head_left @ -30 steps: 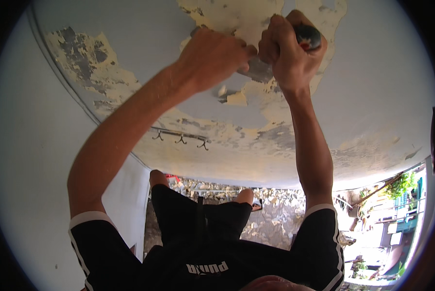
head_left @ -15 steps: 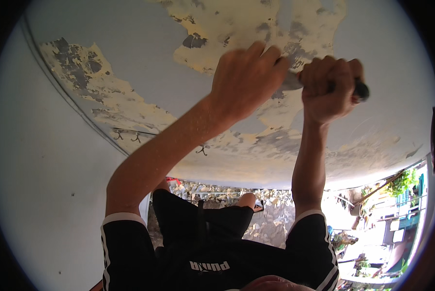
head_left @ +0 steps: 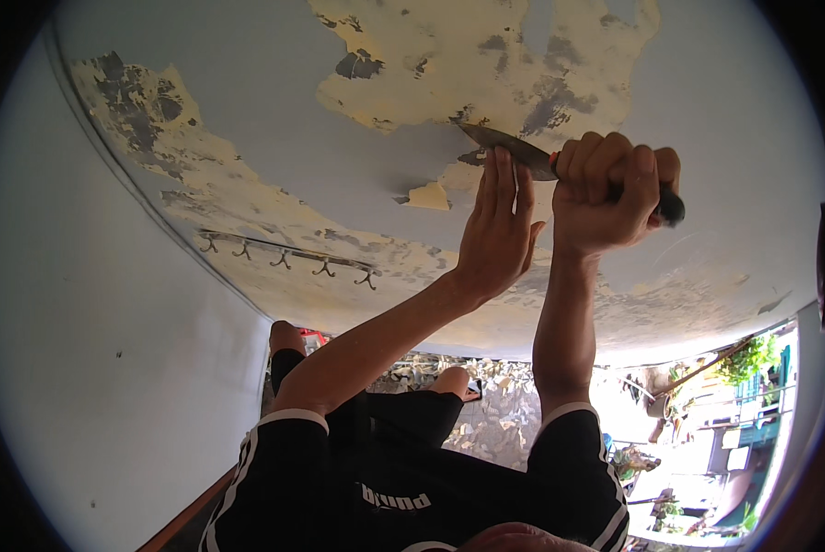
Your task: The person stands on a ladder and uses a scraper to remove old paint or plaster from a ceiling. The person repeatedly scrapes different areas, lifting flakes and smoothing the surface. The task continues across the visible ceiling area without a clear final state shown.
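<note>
Two hands have changed since half a second ago: the left hand (head_left: 497, 225), which then covered the tool beside the right fist, is now flat and open, its fingers straight and together, the fingertips touching the grey metal scraper blade (head_left: 509, 145) from below. The right hand (head_left: 606, 191) is closed tightly around the dark handle of this scraper, a little lower than before. The blade tip lies on the pale blue wall with peeling yellow paint (head_left: 412, 64), well right of the row of metal wall hooks (head_left: 288, 258)
</note>
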The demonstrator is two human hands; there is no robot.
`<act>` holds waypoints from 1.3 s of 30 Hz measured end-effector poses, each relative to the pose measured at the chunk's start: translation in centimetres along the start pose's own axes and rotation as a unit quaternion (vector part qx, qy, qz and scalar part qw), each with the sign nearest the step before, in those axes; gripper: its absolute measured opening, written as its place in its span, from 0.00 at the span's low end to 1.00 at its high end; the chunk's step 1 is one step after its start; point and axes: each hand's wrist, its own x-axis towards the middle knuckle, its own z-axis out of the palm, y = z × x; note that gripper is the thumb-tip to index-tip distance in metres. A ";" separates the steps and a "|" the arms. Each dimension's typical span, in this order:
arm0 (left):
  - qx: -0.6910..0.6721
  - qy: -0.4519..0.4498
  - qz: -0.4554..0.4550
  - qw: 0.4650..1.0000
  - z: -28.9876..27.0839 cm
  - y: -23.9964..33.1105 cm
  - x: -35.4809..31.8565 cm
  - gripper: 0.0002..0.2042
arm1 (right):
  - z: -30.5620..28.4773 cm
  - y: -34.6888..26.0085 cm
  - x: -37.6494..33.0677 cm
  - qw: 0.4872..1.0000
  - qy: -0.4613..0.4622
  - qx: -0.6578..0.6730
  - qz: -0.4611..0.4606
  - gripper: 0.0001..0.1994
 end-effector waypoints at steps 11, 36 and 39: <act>-0.006 -0.045 0.018 0.999 -0.3 0.9 0.7 0.34 | -0.6 -1.3 1.1 0.999 0.038 -0.018 0.016 0.13; -0.044 -0.029 0.028 0.998 -2.1 -0.2 -0.1 0.30 | -1.2 -0.5 -2.0 1.000 0.002 -0.023 0.012 0.11; -0.019 -0.037 0.037 0.998 -1.4 -0.3 -0.4 0.30 | -2.1 0.0 -2.0 0.999 0.022 0.023 0.035 0.11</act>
